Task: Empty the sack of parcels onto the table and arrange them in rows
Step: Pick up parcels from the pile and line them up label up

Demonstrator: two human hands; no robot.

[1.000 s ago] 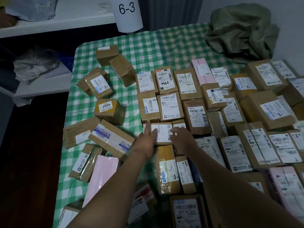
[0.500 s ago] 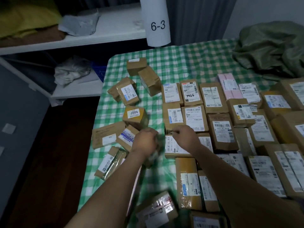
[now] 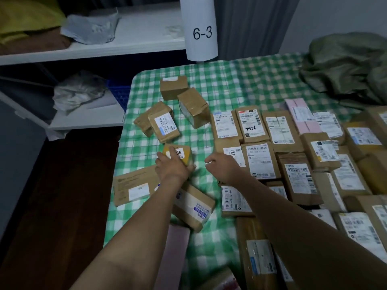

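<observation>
At the left half of the table (image 3: 230, 84), our left hand (image 3: 172, 167) closes its fingers over the small box marked 04 (image 3: 184, 155). The right hand (image 3: 225, 167) hovers at three o'clock of it, fingers loosely curled, holding nothing. The arranged rows (image 3: 259, 162) lie further toward three o'clock. The loose parcels (image 3: 165, 126) sit at twelve o'clock of the box, and the slack green sack (image 3: 345, 65) lies at two o'clock on the far corner. We judge this step best done by lifting the box clear, label up, and setting it flush against the rows' open left edge, with the right hand squaring it.
</observation>
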